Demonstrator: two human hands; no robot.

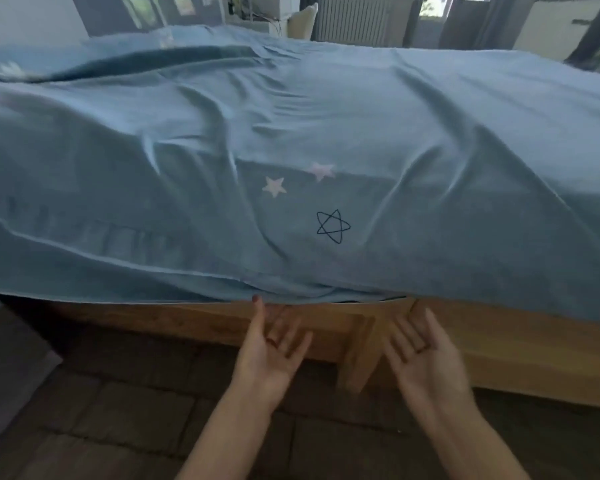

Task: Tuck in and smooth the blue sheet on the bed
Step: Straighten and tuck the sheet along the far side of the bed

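Blue sheet [291, 133], wrinkled, covers the bed and hangs over the wooden bed frame [516, 344]. Left hand [271, 344] and right hand [426, 355], palms up, each grip slack and empty, just below the sheet's hem.
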